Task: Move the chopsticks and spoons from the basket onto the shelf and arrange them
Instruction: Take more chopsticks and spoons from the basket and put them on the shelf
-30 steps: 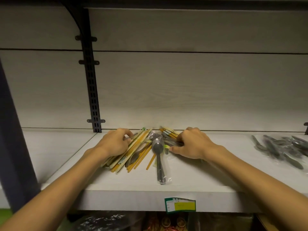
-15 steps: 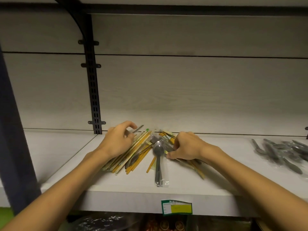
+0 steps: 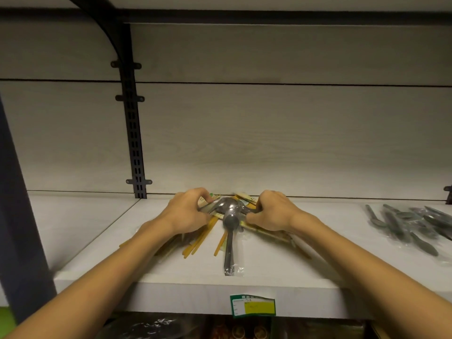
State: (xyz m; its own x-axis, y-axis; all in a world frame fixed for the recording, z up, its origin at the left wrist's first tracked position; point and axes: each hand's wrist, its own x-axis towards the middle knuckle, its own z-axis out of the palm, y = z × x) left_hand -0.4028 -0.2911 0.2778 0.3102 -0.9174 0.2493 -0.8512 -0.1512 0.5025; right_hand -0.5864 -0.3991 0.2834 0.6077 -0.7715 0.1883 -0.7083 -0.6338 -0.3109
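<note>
A jumbled pile of yellow wooden chopsticks and wrapped metal spoons lies on the white shelf. One spoon in clear wrap points toward the front edge. My left hand curls its fingers around the left side of the pile. From the other side, my right hand grips chopsticks and spoon packets. Both hands squeeze the pile inward, and a spoon bowl shows between them. No basket is in view.
A heap of wrapped dark spoons lies on the shelf at the right. A black slotted upright runs up the back wall on the left. A green and yellow price tag hangs on the shelf's front edge.
Both hands have drawn closer together around the pile's far end. The chopsticks have bunched toward the middle, and a spoon bowl has come up between the hands.
</note>
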